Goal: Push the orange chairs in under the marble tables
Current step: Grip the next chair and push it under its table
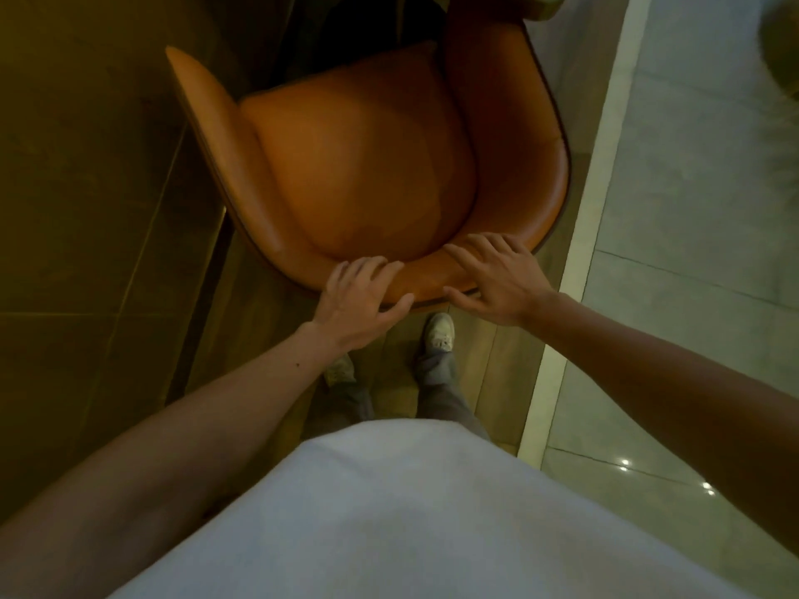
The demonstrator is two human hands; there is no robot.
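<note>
Floor's dark brown tile (86,209) on the left, then a pale strip and glossy grey tile (691,209) on the right. The orange chair (367,166) sits on the dark part right in front of the person, seat facing away toward a shadowy gap at the top. There's a pale edge (545,0) by its far right arm, can't tell if that's the table. The left hand (361,296) grips the top rim of the backrest, fingers curled over it and thumb behind. The right hand (497,278) rests on the same rim just beside it, fingers spread and fairly straight, thumb along the outer edge. A light shoe (439,335) is just behind the chair, below a white t-shirt (389,512).
</note>
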